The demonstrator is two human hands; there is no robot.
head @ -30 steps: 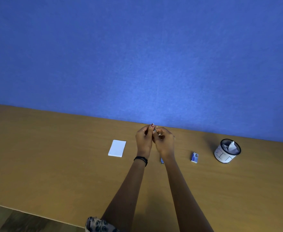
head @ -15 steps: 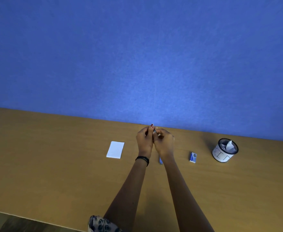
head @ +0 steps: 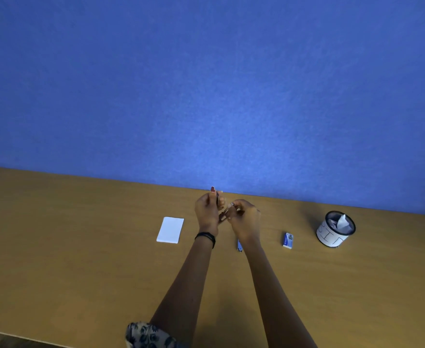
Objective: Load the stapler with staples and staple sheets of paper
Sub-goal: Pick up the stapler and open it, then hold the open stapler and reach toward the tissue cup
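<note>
Two hands work above the wooden table (head: 80,247), well clear of the paper stack (head: 170,230) lying flat to their left. Paper: light, flexible; take it at an edge. Staple box (head: 288,240): small, light, to the right. Stapler (head: 239,245): mostly hidden under the right wrist; rigid, presumably gripped along its body. Left hand (head: 207,212) and right hand (head: 244,219) are each pinched on a thin metallic piece, likely a staple strip; brittle, hold by its sides.
</note>
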